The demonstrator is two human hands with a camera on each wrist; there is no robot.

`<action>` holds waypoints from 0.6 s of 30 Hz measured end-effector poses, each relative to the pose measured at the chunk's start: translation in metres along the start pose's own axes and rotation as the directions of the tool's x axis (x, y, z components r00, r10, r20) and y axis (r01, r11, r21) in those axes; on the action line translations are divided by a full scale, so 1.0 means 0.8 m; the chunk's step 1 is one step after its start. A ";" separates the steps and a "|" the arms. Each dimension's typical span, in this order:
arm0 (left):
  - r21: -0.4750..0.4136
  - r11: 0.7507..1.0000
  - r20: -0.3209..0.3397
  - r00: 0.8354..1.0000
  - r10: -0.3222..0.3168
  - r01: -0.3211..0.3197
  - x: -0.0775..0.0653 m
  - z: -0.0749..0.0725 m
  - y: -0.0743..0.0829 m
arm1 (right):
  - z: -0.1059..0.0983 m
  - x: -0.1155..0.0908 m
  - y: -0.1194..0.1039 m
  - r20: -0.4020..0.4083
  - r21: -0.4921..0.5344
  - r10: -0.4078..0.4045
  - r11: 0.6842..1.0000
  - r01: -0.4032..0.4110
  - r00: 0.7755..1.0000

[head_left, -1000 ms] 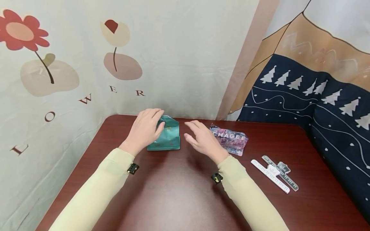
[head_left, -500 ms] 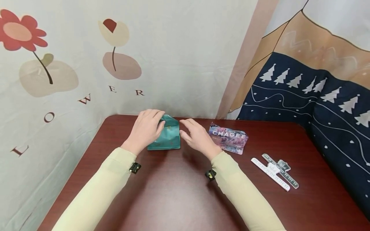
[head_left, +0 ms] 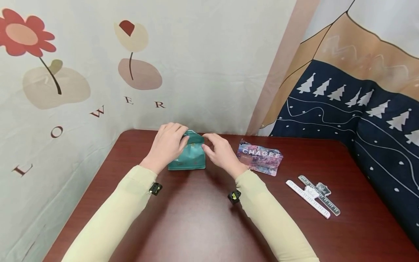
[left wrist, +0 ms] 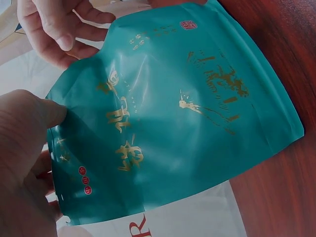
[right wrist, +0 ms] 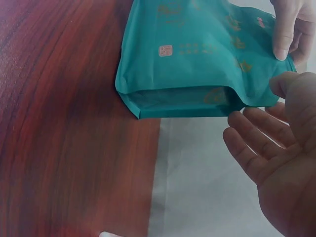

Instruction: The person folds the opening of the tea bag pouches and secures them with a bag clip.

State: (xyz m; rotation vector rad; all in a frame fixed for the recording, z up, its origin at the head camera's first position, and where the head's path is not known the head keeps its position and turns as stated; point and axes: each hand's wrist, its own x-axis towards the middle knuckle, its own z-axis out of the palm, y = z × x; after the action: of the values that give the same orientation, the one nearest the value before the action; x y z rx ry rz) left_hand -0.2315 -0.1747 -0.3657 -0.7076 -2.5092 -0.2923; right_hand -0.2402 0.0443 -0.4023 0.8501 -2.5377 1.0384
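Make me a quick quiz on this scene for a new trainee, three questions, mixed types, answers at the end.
1. Fill in: the pink-and-purple rectangular foil-like pouch bears the word ____.

2. True or false: in the head view, a white ruler-shaped plastic-looking clip and a grey-green ruler-shaped plastic-looking clip lie to the right of that pouch.

3. The left-hand grip holds:
A) the pouch
B) the shiny teal flat-bottomed foil-like bag
C) the white clip

Key: 1. CHAGEE. 2. True. 3. B.
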 end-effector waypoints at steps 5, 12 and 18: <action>-0.003 1.000 -0.010 1.000 0.003 -0.003 0.001 0.002 0.000 | 0.001 0.002 -0.002 0.015 0.017 0.038 0.999 -0.038 0.999; -0.007 1.000 -0.005 1.000 0.015 -0.015 0.004 0.005 -0.001 | 0.004 0.007 0.000 -0.023 0.008 0.040 0.999 -0.040 0.999; -0.011 1.000 -0.011 1.000 0.009 -0.009 0.002 0.004 -0.002 | 0.010 0.013 -0.001 -0.065 0.003 0.028 1.000 -0.028 0.997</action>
State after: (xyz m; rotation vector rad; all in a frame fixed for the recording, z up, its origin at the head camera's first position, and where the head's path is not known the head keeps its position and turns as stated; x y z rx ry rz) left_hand -0.2348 -0.1739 -0.3679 -0.7201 -2.4952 -0.3063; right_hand -0.2484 0.0339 -0.4029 0.7711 -2.5012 1.0603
